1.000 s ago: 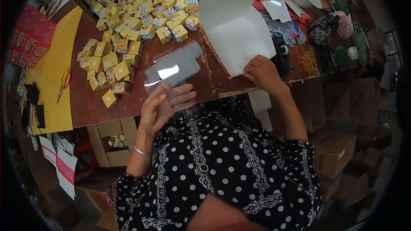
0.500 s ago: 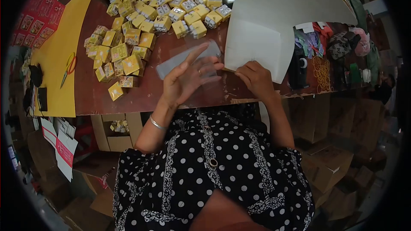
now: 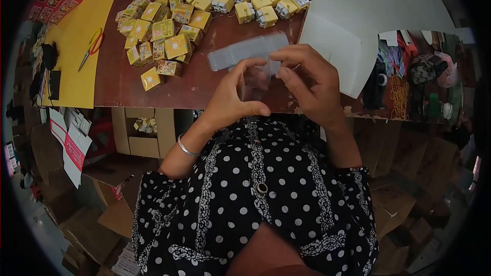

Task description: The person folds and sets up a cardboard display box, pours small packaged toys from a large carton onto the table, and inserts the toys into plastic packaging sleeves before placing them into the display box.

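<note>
My left hand (image 3: 227,92) curves around a see-through plastic piece (image 3: 252,88), thumb below and fingers above; whether it is a bag or a small box is unclear. At its right edge, my right hand (image 3: 314,82) has thumb and forefinger bent toward each other, with a tiny pale spot at the thumb tip. What that spot is I cannot make out. Just beyond both hands lies a clear plastic tray (image 3: 232,55), flat on the dark red table (image 3: 120,84).
Small yellow printed boxes (image 3: 163,30) are piled left of the tray. Yellow-and-grey cube trinkets (image 3: 245,13) cover the back. Scissors (image 3: 92,48) lie on yellow card at left. A white sheet (image 3: 335,46), rubber bands (image 3: 399,94) and a tape dispenser (image 3: 375,84) are at right.
My right hand has left the white sheet's edge and come up beside the plastic piece. My left hand has turned and curled its fingers around it. The whole view has shifted.
</note>
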The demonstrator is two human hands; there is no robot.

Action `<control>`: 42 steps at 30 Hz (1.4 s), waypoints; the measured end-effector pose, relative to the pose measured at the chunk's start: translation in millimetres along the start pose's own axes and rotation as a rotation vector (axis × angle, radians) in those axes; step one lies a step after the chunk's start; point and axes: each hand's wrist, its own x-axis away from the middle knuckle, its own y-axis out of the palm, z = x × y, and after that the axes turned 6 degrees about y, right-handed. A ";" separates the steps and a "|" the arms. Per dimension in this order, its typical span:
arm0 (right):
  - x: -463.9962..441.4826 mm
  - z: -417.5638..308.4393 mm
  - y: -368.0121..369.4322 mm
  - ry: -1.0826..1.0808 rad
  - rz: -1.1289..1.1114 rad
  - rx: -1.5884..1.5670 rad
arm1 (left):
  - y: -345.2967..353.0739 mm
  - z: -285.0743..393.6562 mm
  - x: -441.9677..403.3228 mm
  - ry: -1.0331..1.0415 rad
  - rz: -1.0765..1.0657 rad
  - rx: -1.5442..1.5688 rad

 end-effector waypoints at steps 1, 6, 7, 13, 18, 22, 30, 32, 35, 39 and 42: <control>-0.9 -3.8 2.1 -0.003 -0.012 -0.003 | -0.3 1.4 3.7 0.000 0.012 -0.001; 0.0 -14.5 18.1 -0.068 0.098 0.128 | -7.4 12.3 15.9 0.166 0.246 -0.580; -3.0 -17.1 22.2 -0.073 0.087 0.124 | -8.4 14.9 17.4 0.164 0.258 -0.583; -21.3 8.9 22.1 0.394 -0.058 0.058 | -8.0 6.7 21.6 0.382 0.392 -0.857; -20.1 5.0 34.4 0.569 -0.160 -0.287 | -16.6 5.7 26.3 0.425 0.499 -0.975; -11.8 31.5 47.7 0.655 -0.125 -0.437 | -19.9 1.7 33.1 0.422 0.515 -1.018; -27.8 27.9 37.0 0.549 -0.371 -0.175 | -32.0 41.5 62.7 -0.010 0.050 -0.570; -30.4 19.3 43.6 0.457 -0.435 -0.132 | -45.2 25.4 68.3 0.016 0.003 -0.421; -41.4 4.1 53.8 0.315 -0.558 -0.036 | -70.7 20.3 66.9 -0.070 -0.157 -0.080; -57.1 2.6 69.2 0.071 -0.636 0.048 | -79.2 -0.7 74.4 -0.037 -0.326 0.397; -66.8 -3.5 79.0 0.068 -0.676 0.035 | -83.8 -15.1 80.9 -0.102 -0.382 0.692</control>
